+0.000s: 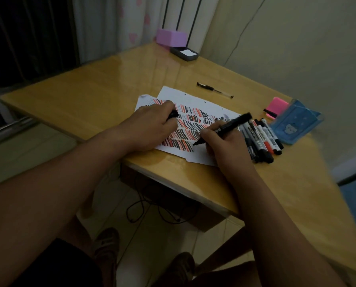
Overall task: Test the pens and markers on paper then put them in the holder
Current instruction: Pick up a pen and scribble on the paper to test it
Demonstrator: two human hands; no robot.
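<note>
Marker in use: a black marker [232, 123] slants across the right hand, its uncapped tip down on the paper at the near end of the rows of strokes, its rear end pointing up and away to the right.
Right hand: the right hand [222, 142] pinches the marker near its tip between thumb and curled fingers, with its heel resting on the near right part of the sheet.
Left hand: the left hand [152, 125] lies knuckles-up on the paper's left half, fingers curled round a black cap [173, 114] that sticks out past them.
Paper: white paper [185, 95], two overlapping sheets, lies near the front edge of the table, mostly covered with short slanted red and black strokes.
Other markers: a pile of markers [263, 137] lies just right of the right hand, touching one another, with black and red caps and white barrels.
Gel pen: a gel pen [215, 90] lies alone beyond the paper, apart from it.
Holder: a blue holder [295, 124] with a cat picture stands just right of the pile, near the table's right edge.
Beside the holder: a pink block [277, 106] touches its far left side.
Table: the yellow wooden table [86, 96] is glossy.
Far corner: a purple box [171, 37] stands there, and a dark tray [184, 53] holding white slips stands just before it.
Below: cables [152, 210] lie on the tiled floor, and two shoes [106, 243] show at the bottom.
</note>
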